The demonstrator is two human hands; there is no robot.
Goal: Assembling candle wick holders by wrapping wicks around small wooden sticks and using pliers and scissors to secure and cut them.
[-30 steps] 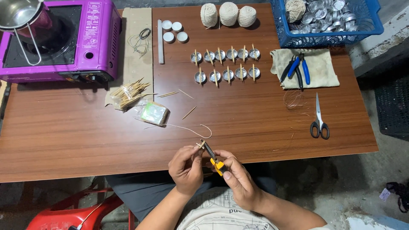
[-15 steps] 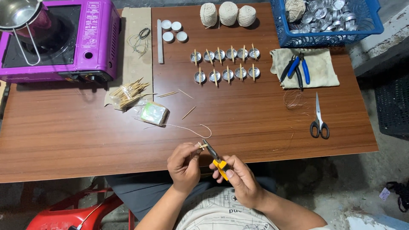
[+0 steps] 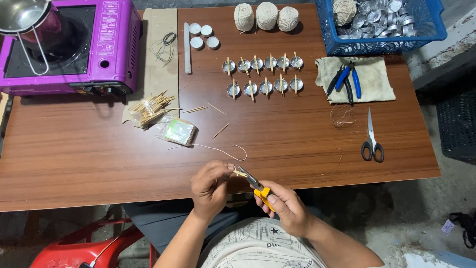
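Note:
My left hand point(image 3: 210, 186) is at the near table edge, pinching a short wooden stick with a white string point(image 3: 218, 150) that trails back onto the brown table point(image 3: 297, 144). My right hand point(image 3: 285, 206) grips yellow-handled pliers point(image 3: 255, 184), whose jaws meet the stick at my left fingertips. Both hands hover just over the table's front edge.
Two rows of small metal cups with sticks point(image 3: 263, 74) lie mid-table. A purple stove with a steel pot point(image 3: 69, 44) stands far left. Loose sticks point(image 3: 151, 106), a plastic packet point(image 3: 179, 131), scissors point(image 3: 371, 141), blue pliers on a cloth point(image 3: 347, 79), three twine balls point(image 3: 267, 16), a blue basket point(image 3: 382, 22).
Both hands and the pliers have stayed in nearly the same place, with only small finger movements at the stick.

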